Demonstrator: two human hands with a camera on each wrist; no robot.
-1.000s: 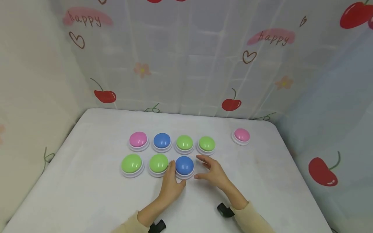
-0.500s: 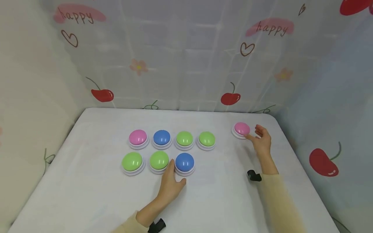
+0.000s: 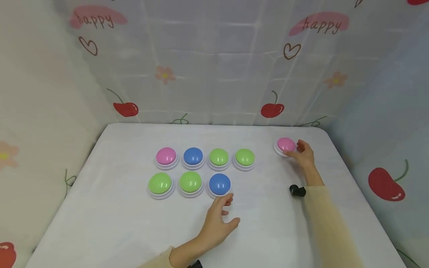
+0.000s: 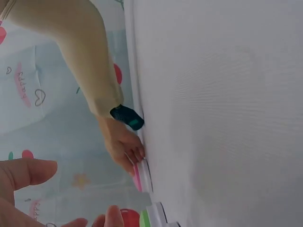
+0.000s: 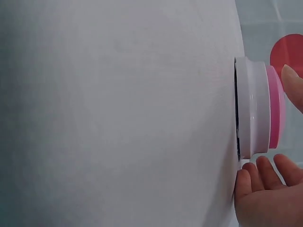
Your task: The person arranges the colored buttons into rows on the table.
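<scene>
On the white table, a pink-domed push button with a white base stands alone at the far right. My right hand is beside it, thumb over the dome's near edge and bent fingers at the right side. In the right wrist view, the fingertips come right at the white base, with the thumb by the pink dome. My left hand is nearest the front-row blue push button, fingers reaching up to its near rim, thumb spread away, holding nothing.
Left of that blue button stand two green push buttons, one at the far left and one in the middle. Behind is a row with a pink button, a blue button and two green ones. A printed curtain hangs behind the table.
My right hand has gone from beside the front blue button to the lone pink button at the far right. My left hand has drawn back from between the front green and blue buttons.
</scene>
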